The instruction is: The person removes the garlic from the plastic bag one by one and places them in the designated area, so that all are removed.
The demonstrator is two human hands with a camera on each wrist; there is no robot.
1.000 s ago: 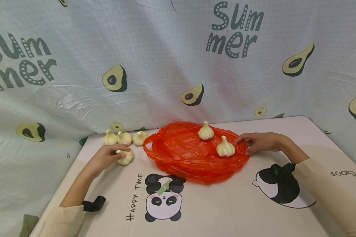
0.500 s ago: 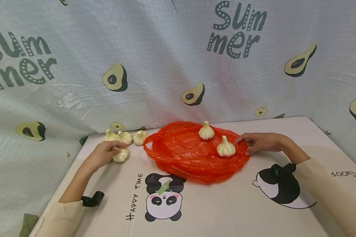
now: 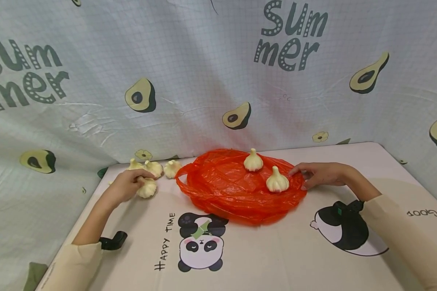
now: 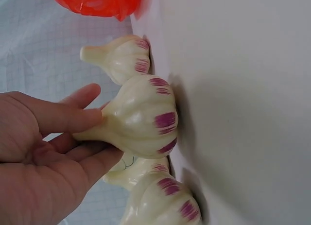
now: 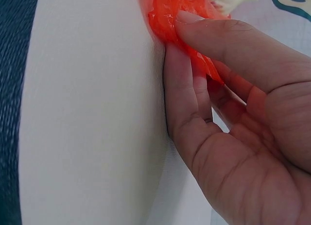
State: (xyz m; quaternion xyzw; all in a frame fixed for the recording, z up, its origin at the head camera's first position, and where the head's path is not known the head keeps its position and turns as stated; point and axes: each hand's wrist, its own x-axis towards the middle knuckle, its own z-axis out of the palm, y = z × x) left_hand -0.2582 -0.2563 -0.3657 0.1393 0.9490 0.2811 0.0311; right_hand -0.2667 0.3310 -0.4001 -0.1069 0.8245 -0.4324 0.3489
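In the left wrist view my left hand pinches the stem of a white garlic bulb with purple streaks at its base. The same bulb shows under the left hand in the head view, at the table's left. My right hand holds the right rim of a red plastic bag, spread wide at the table's centre. Up close, the bag's edge lies between thumb and fingers of the right hand. Two garlic bulbs, one behind and one in front, sit upright at the bag's right.
More garlic bulbs stand by the left hand, among them one near the bag's handle and one beside it. A patterned cloth hangs behind the table. A black strap device sits on the left wrist.
My left hand has moved left with the garlic bulb, toward the other bulbs. The right hand stays at the bag's rim, and the bag looks unchanged.
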